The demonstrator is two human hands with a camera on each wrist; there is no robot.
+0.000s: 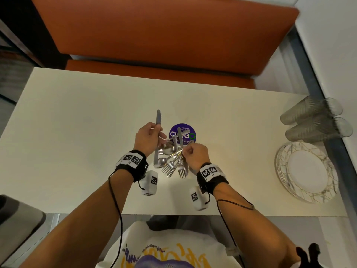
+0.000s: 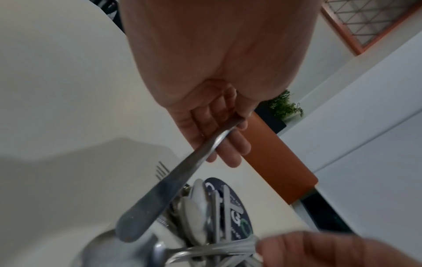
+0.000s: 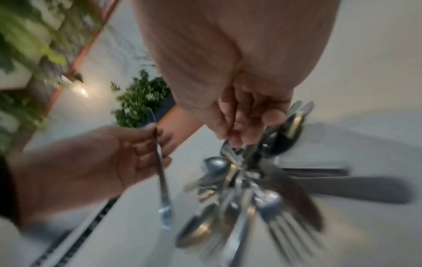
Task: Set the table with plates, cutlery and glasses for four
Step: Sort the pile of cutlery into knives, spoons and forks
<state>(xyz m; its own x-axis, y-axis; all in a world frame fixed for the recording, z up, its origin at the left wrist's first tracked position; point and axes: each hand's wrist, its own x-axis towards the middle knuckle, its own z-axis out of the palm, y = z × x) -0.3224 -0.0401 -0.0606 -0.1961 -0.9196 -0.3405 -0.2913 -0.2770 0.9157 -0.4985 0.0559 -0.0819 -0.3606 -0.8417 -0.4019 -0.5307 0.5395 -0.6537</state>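
Observation:
My left hand (image 1: 152, 133) grips a table knife (image 1: 158, 118) by its middle, over the cream table (image 1: 77, 122). The serrated blade points away from me and the handle (image 2: 157, 200) hangs down toward me. Just to its right, my right hand (image 1: 188, 151) pinches the handles of a bundle of cutlery (image 1: 172, 158) holding several forks, spoons and knives, their heads fanned toward me. The bundle (image 3: 246, 189) is blurred in the right wrist view. I cannot tell whether its lower ends touch the table.
A round purple sticker (image 1: 183, 133) lies on the table behind the bundle. A stack of white patterned plates (image 1: 307, 171) and several clear glasses (image 1: 313, 120) lying on their sides are at the right edge. An orange bench (image 1: 154, 35) runs along the far side.

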